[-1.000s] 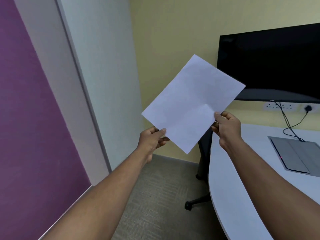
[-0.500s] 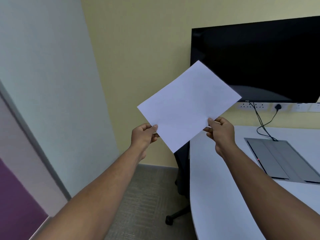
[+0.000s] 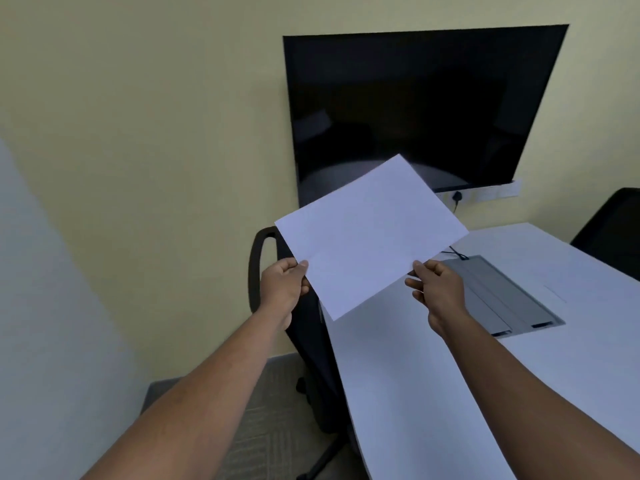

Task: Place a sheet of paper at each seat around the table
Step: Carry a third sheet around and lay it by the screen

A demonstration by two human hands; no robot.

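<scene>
A blank white sheet of paper hangs in the air in front of me, tilted, over the near left end of the white table. My left hand pinches its lower left edge. My right hand pinches its lower right edge. A black office chair stands pushed in at the table's left end, just below and behind the sheet, partly hidden by it and by my left hand.
A large dark screen hangs on the yellow wall. A grey cable hatch is set in the tabletop, with a black cable running up to wall sockets. Another black chair shows at far right. Carpet floor lies at lower left.
The view has swung right, away from the purple panel and door frame. The sheet, held in both hands, has come lower and now sits over the table end and the chair.
</scene>
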